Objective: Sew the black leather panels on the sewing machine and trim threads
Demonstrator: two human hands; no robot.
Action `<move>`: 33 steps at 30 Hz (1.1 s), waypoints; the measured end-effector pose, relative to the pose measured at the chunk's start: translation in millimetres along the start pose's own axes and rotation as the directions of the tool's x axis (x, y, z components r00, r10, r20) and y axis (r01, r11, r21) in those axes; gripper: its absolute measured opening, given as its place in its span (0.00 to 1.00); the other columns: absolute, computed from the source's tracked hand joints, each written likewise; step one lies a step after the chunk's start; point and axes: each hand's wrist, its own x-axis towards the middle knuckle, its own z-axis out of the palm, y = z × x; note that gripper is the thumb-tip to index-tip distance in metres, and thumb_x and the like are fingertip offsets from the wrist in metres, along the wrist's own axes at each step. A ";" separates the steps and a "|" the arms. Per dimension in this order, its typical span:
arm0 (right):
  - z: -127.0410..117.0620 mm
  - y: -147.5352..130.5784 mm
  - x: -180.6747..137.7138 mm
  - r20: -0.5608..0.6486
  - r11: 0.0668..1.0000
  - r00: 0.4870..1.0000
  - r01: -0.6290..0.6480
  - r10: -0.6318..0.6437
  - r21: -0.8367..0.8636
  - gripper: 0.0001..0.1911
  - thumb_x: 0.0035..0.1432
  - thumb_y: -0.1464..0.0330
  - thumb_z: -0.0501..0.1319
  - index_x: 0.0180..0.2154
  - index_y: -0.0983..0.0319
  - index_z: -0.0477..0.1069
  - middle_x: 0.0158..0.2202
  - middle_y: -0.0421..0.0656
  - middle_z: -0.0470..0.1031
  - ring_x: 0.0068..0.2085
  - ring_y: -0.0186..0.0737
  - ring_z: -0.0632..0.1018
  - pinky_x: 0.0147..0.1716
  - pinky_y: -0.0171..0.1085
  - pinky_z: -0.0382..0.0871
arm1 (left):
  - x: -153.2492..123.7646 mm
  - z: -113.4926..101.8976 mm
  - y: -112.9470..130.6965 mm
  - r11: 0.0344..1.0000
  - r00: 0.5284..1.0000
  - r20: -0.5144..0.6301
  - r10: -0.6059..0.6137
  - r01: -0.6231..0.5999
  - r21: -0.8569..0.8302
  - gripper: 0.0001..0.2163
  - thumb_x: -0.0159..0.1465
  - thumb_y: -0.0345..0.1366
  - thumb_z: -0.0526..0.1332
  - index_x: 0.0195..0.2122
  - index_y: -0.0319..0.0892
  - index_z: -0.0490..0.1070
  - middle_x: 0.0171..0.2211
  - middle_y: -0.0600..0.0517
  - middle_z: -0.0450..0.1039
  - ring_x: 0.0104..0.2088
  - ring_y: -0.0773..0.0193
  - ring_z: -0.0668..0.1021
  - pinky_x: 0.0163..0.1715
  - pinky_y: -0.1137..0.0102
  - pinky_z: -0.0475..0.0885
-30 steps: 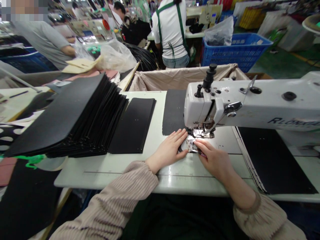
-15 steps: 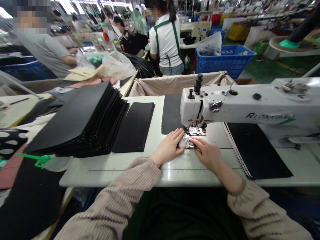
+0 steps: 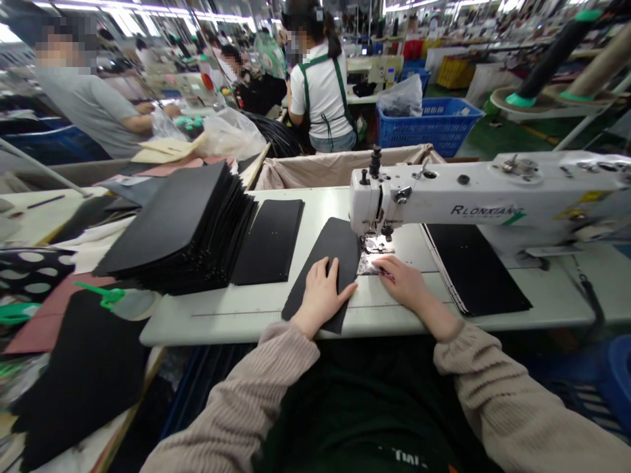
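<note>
The black panel [image 3: 329, 263] has swung out from behind the machine [image 3: 444, 197] toward its needle, left hand [image 3: 321, 295] flat on it, right hand [image 3: 401, 282] pinching something at the foot; stitching seems unstarted.

The white sewing table [image 3: 236, 315] carries a white sewing machine [image 3: 483, 197]. Directly on it lie a tall fanned stack of black panels [image 3: 182, 230], one flat black panel [image 3: 269, 240] beside the stack, a slanted black panel [image 3: 330, 259] under the left hand [image 3: 320, 295], and black panels [image 3: 473, 266] right of the needle.

Left hand [image 3: 323, 292] flat, fingers spread; right hand [image 3: 401, 281] palm-down, fingers extended.
</note>
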 end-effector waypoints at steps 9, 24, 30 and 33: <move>-29.3 3.9 -97.3 -0.081 0.892 0.969 -0.182 0.235 0.414 0.15 0.67 0.62 0.55 0.51 0.57 0.73 0.48 0.44 0.79 0.48 0.42 0.79 0.49 0.40 0.71 | -108.5 -53.7 -24.2 0.975 0.912 0.347 0.219 -0.197 -0.098 0.36 0.60 0.30 0.57 0.70 0.44 0.46 0.71 0.47 0.45 0.71 0.52 0.51 0.69 0.49 0.48; -46.3 -1.3 -165.9 0.042 0.828 0.835 -0.549 0.548 0.111 0.15 0.69 0.56 0.49 0.45 0.57 0.67 0.34 0.41 0.79 0.35 0.44 0.81 0.31 0.38 0.69 | -34.2 6.9 114.0 0.881 0.891 0.171 0.421 -0.357 -0.311 0.22 0.66 0.36 0.63 0.60 0.45 0.62 0.50 0.46 0.68 0.48 0.53 0.71 0.48 0.58 0.71; -42.4 -1.6 -169.3 0.058 0.870 0.875 -0.485 0.481 0.090 0.12 0.68 0.58 0.51 0.43 0.56 0.68 0.33 0.40 0.79 0.33 0.41 0.80 0.29 0.36 0.68 | -29.9 29.6 136.5 0.847 0.898 0.118 0.423 -0.346 -0.404 0.07 0.72 0.35 0.53 0.42 0.45 0.70 0.40 0.49 0.71 0.40 0.58 0.72 0.41 0.62 0.70; -41.8 -5.3 -167.5 0.069 0.896 0.901 -0.433 0.428 0.098 0.12 0.68 0.58 0.51 0.43 0.56 0.69 0.31 0.39 0.78 0.30 0.40 0.79 0.27 0.36 0.65 | -31.1 27.7 130.7 0.809 0.924 0.101 0.370 -0.267 -0.523 0.08 0.73 0.36 0.52 0.42 0.43 0.69 0.40 0.48 0.71 0.42 0.59 0.73 0.43 0.63 0.71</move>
